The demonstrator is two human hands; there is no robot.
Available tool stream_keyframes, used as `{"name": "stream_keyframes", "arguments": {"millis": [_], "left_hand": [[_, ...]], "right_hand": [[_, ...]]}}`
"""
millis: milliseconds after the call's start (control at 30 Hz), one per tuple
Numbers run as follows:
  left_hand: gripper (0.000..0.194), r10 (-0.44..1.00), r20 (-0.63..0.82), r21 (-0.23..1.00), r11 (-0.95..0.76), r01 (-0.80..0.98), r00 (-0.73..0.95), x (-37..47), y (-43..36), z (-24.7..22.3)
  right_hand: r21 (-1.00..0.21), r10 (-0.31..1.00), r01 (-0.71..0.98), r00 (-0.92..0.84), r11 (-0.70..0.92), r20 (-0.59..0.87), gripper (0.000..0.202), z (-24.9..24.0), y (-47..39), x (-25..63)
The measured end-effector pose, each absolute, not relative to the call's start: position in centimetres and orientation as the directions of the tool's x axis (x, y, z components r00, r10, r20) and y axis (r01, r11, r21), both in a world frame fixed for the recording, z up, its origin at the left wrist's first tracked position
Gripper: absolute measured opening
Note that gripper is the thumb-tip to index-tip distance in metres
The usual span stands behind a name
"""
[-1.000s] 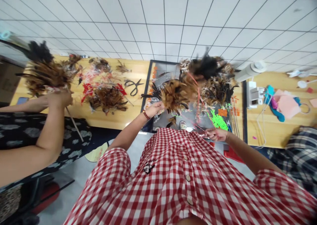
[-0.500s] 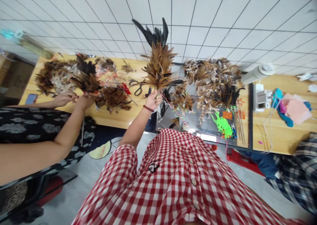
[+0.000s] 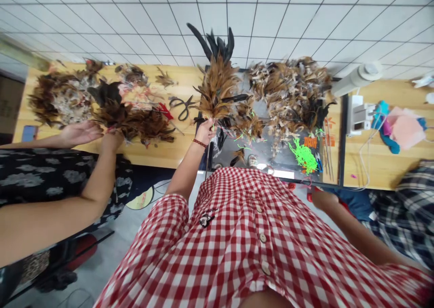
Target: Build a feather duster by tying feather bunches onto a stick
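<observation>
My bare L hand is gripping a tall, plume-shaped bundle of brown feathers w/ long curved blk tips; fingers wrapped tight round its narrow base. Bundle stands roughly upright over the L edge of a glossy dark-grey panel w/ blk border, set on the pale, smooth wood-grain tabletop. Thin dark rod runs down below my fist. Reddish-brown beaded bracelet on that wrist.

My bare R hand is low, below the tabletop's front edge, near something red; can't tell if those fingers are clenched or grasping anything.

Just L of the bundle: open blk-handled metal scissors. To its R: a small ragged clump of brown feathers, then a big fluffy heap of mottled brown-white feathers. Further R, a tangle of neon-green stringy strands, nr some slim straight rods.

Co-worker's hand, far L, is by another brown-blk feather bunch.
</observation>
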State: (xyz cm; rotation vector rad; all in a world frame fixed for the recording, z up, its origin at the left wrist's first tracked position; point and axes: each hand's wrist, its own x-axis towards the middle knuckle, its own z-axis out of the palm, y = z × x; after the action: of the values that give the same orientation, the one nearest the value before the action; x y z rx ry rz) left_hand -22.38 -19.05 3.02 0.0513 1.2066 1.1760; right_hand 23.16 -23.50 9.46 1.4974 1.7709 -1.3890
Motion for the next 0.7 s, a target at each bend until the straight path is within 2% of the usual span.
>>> {"name": "stream_keyframes", "arguments": {"millis": [67, 100, 133, 200, 267, 300, 367, 433, 533, 633, 700], "left_hand": [[0.034, 0.731, -0.680, 0.550, 0.453, -0.702, -0.061, -22.4, -19.1, 3.4], [0.035, 0.739, -0.672, 0.525, 0.445, -0.725, -0.033, -22.4, -19.0, 3.6], [0.038, 0.749, -0.662, 0.501, 0.432, -0.750, -0.010, -22.4, -18.8, 3.9], [0.042, 0.772, -0.635, 0.460, 0.392, -0.797, 0.013, -22.4, -18.5, 4.3], [0.043, 0.785, -0.619, 0.441, 0.359, -0.822, 0.011, -22.3, -18.1, 4.7], [0.043, 0.786, -0.618, 0.440, 0.356, -0.825, 0.010, -22.2, -18.0, 4.9], [0.041, 0.777, -0.629, 0.442, 0.376, -0.814, 0.017, -21.9, -17.9, 5.0], [0.040, 0.773, -0.633, 0.448, 0.395, -0.802, 0.027, -21.7, -17.9, 5.1], [0.039, 0.784, -0.620, 0.450, 0.389, -0.804, 0.033, -21.6, -17.9, 4.9], [0.039, 0.790, -0.611, 0.426, 0.372, -0.825, 0.040, -21.7, -17.4, 4.9], [0.042, 0.798, -0.601, 0.402, 0.354, -0.844, 0.048, -21.5, -16.6, 4.9]], "right_hand": [[-0.201, 0.579, 0.978, -0.192, 0.050, -0.792, 0.019, 8.1, -22.1, 22.0], [-0.131, 0.626, 0.984, -0.179, 0.123, -0.759, 0.020, 7.3, -21.2, 20.6], [-0.117, 0.650, 0.970, -0.229, 0.212, -0.725, 0.024, 6.4, -20.2, 18.7], [-0.192, 0.625, 0.890, -0.431, 0.413, -0.651, 0.034, 4.5, -18.5, 13.9], [-0.325, 0.498, 0.746, -0.642, 0.581, -0.583, 0.035, 2.5, -17.8, 8.6], [-0.351, 0.445, 0.679, -0.707, 0.645, -0.550, 0.036, 1.7, -17.9, 6.2], [-0.312, 0.406, 0.608, -0.753, 0.730, -0.518, 0.037, 0.4, -18.3, 2.5], [-0.258, 0.415, 0.603, -0.744, 0.755, -0.524, 0.037, -0.1, -18.5, 0.8], [-0.203, 0.472, 0.677, -0.666, 0.708, -0.578, 0.034, 0.7, -17.1, 2.0], [-0.058, 0.590, 0.801, -0.486, 0.596, -0.645, 0.032, 3.2, -14.0, 6.0], [0.012, 0.696, 0.889, -0.349, 0.457, -0.627, 0.030, 5.4, -11.9, 8.6]]}}
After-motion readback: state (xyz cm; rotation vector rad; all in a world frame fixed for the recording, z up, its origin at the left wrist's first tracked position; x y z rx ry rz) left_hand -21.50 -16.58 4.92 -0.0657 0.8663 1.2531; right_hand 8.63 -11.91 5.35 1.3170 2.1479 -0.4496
